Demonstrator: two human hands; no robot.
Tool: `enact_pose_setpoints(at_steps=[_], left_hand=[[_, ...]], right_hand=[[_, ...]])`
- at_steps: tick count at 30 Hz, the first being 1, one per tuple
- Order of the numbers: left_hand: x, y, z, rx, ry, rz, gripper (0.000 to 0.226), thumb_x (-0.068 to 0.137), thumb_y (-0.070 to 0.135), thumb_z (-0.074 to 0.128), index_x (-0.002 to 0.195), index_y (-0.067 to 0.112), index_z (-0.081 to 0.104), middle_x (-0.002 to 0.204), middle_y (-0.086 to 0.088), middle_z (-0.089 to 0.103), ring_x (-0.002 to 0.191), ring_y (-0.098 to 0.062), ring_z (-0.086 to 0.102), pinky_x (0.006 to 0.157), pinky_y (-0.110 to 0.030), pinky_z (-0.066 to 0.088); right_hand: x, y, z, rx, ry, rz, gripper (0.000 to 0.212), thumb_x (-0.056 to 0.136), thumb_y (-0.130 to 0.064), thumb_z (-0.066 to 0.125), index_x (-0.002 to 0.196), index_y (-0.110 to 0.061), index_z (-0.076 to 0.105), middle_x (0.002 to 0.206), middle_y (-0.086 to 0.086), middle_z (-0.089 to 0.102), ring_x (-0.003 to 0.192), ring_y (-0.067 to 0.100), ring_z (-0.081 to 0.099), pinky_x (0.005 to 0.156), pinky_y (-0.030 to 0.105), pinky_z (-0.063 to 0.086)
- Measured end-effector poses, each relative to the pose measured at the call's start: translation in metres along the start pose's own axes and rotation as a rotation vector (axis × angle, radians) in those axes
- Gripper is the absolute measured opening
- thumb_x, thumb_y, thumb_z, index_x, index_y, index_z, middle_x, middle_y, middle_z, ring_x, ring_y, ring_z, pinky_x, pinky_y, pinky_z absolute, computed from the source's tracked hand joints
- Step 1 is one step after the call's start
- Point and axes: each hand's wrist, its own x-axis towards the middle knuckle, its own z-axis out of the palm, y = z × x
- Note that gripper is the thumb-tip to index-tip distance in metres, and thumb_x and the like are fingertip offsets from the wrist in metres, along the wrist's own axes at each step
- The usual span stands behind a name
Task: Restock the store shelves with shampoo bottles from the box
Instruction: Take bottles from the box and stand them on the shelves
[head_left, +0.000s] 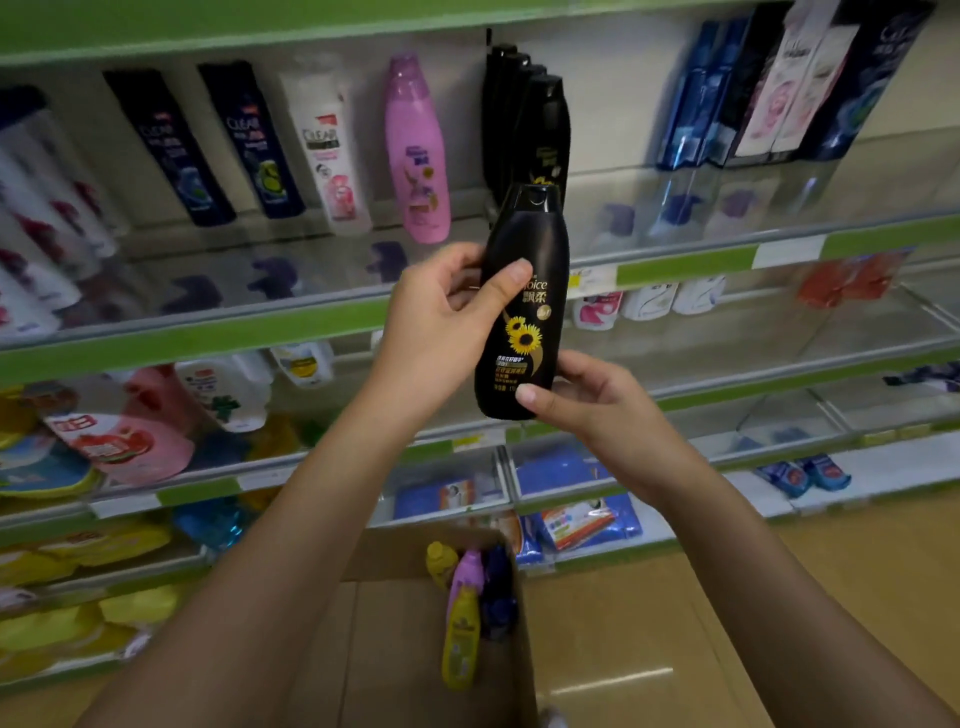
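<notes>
Black plastic catches the shop light: a black shampoo bottle (524, 301) with a sunflower label is held upright in front of the shelving, cap up and label turned toward the person. The left hand (447, 317) grips its upper body, thumb across the front near the brand name, while the right hand (592, 400) pinches the base from below, thumb on the lower label. That two-handed hold looks like a way to square the bottle and keep the label facing out before setting it down. Just behind it, on the upper shelf (675, 262), stands a row of matching black bottles (524, 119), so I judge this one is bound for the front of that row. Down by the floor, the cardboard box (395, 613) sits open with a pink bottle (467, 571), a yellow bottle (462, 639) and a dark blue one still inside, so more restocking remains.
</notes>
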Motion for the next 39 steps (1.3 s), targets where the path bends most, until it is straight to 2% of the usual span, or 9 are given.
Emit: enact_pose_setpoints(at_steps=[6, 9, 13, 18, 24, 28, 33, 36, 39], left_hand=[[0.06, 0.0, 0.036, 0.129, 0.065, 0.081, 0.025, 0.089, 0.027, 0.063, 0.108, 0.011, 0.065, 0.101, 0.002, 0.069, 0.094, -0.008, 0.065, 0.088, -0.03, 0.053], [0.083, -0.001, 0.048, 0.129, 0.116, 0.104, 0.021, 0.089, 0.026, 0.063, 0.105, 0.013, 0.065, 0.097, 0.002, 0.069, 0.09, -0.009, 0.066, 0.086, -0.033, 0.054], [0.108, -0.001, 0.059, 0.16, 0.2, 0.132, 0.019, 0.088, 0.024, 0.065, 0.103, 0.013, 0.066, 0.093, 0.004, 0.069, 0.084, -0.005, 0.065, 0.08, -0.023, 0.052], [0.134, -0.004, 0.068, 0.176, 0.28, 0.134, 0.021, 0.084, 0.022, 0.07, 0.102, 0.015, 0.065, 0.089, 0.011, 0.066, 0.081, 0.001, 0.063, 0.077, -0.016, 0.05], [0.147, -0.014, 0.074, 0.197, 0.339, 0.135, 0.032, 0.08, 0.021, 0.074, 0.108, 0.008, 0.064, 0.092, 0.008, 0.066, 0.085, 0.0, 0.063, 0.078, -0.015, 0.051], [0.149, -0.026, 0.073, 0.198, 0.356, 0.133, 0.034, 0.081, 0.024, 0.073, 0.111, 0.008, 0.064, 0.099, 0.003, 0.069, 0.09, -0.004, 0.065, 0.08, -0.017, 0.051], [0.152, -0.029, 0.076, 0.225, 0.35, 0.129, 0.032, 0.082, 0.023, 0.072, 0.111, 0.011, 0.064, 0.096, 0.007, 0.068, 0.085, 0.002, 0.064, 0.075, -0.01, 0.048], [0.15, -0.032, 0.078, 0.25, 0.357, 0.13, 0.027, 0.082, 0.021, 0.071, 0.107, 0.013, 0.066, 0.093, 0.009, 0.068, 0.08, 0.005, 0.063, 0.069, -0.007, 0.045], [0.148, -0.033, 0.077, 0.25, 0.371, 0.13, 0.026, 0.083, 0.023, 0.071, 0.107, 0.014, 0.066, 0.095, 0.007, 0.069, 0.086, 0.001, 0.065, 0.075, -0.011, 0.049]], right_hand=[[0.056, -0.024, -0.053, -0.088, 0.015, -0.085, 0.032, 0.084, 0.0, 0.067, 0.114, -0.01, 0.064, 0.106, 0.003, 0.072, 0.099, 0.011, 0.067, 0.087, 0.019, 0.052], [0.082, -0.03, -0.072, -0.149, 0.046, -0.126, 0.035, 0.082, -0.004, 0.071, 0.113, -0.011, 0.059, 0.106, 0.007, 0.069, 0.1, 0.02, 0.066, 0.094, 0.032, 0.053], [0.113, -0.038, -0.086, -0.192, 0.043, -0.141, 0.032, 0.082, -0.004, 0.071, 0.11, -0.003, 0.056, 0.101, 0.006, 0.068, 0.096, 0.018, 0.065, 0.093, 0.032, 0.052], [0.142, -0.043, -0.098, -0.322, 0.063, -0.197, 0.029, 0.082, -0.01, 0.073, 0.107, -0.012, 0.059, 0.104, 0.007, 0.069, 0.097, 0.019, 0.066, 0.089, 0.03, 0.054], [0.164, -0.038, -0.107, -0.462, 0.083, -0.239, 0.036, 0.081, -0.012, 0.075, 0.113, -0.005, 0.061, 0.101, 0.008, 0.07, 0.092, 0.016, 0.067, 0.081, 0.023, 0.055], [0.171, -0.033, -0.108, -0.509, 0.084, -0.249, 0.04, 0.081, -0.015, 0.075, 0.117, -0.005, 0.061, 0.101, 0.005, 0.07, 0.091, 0.014, 0.068, 0.081, 0.024, 0.055], [0.176, -0.031, -0.108, -0.58, 0.118, -0.262, 0.035, 0.082, -0.015, 0.075, 0.113, -0.008, 0.062, 0.097, 0.0, 0.069, 0.081, -0.001, 0.062, 0.069, 0.005, 0.047], [0.177, -0.029, -0.108, -0.624, 0.135, -0.265, 0.035, 0.081, -0.014, 0.075, 0.113, -0.008, 0.063, 0.099, 0.004, 0.071, 0.086, 0.01, 0.067, 0.079, 0.019, 0.054], [0.175, -0.03, -0.106, -0.642, 0.129, -0.271, 0.035, 0.082, -0.014, 0.075, 0.114, -0.008, 0.063, 0.096, 0.0, 0.069, 0.086, 0.012, 0.067, 0.083, 0.026, 0.055]])
